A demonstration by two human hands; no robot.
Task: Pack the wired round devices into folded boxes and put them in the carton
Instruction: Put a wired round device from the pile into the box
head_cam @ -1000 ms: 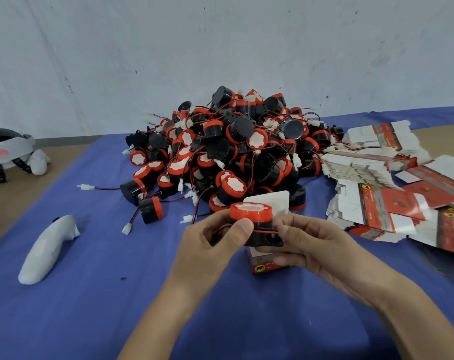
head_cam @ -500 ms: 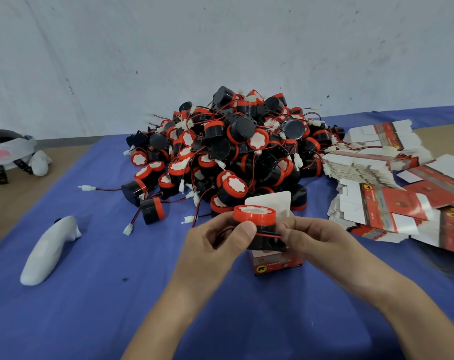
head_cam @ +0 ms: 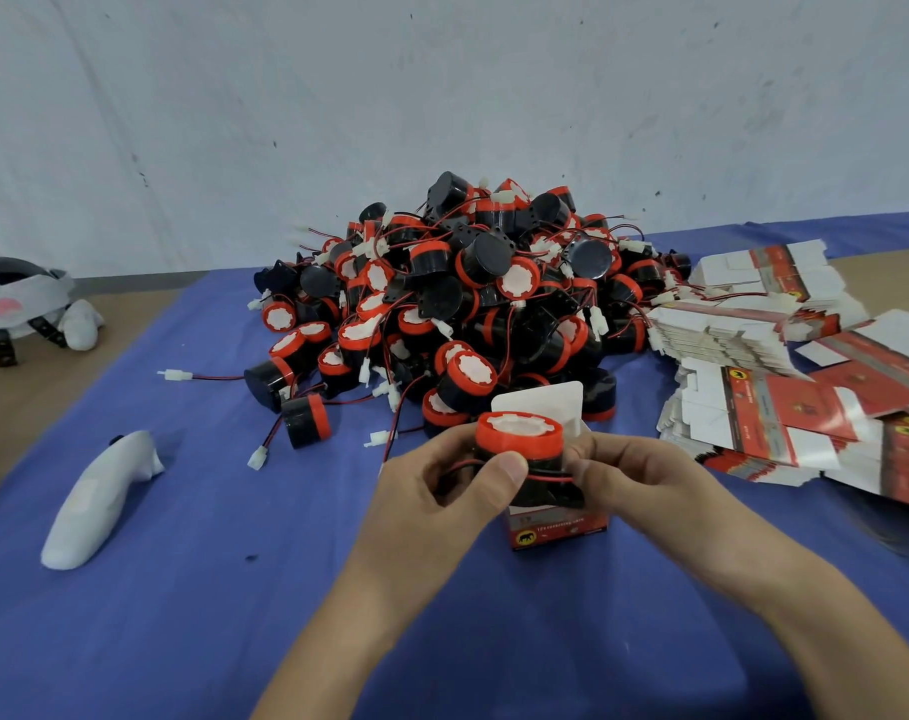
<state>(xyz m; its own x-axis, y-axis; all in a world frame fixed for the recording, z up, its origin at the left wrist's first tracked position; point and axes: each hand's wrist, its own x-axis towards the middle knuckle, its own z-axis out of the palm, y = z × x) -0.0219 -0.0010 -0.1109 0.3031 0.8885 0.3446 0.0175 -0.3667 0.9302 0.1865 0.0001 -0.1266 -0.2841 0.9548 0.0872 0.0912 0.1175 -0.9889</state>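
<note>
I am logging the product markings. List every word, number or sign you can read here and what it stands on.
Nothing can be quoted.
Folded box: one line of white print, too blurred to read; below it, a yellow round sign with a dark animal, probably an elephant.
Flat boxes: yellow round signs and small print, too small to read.
Round device: no print visible.
</note>
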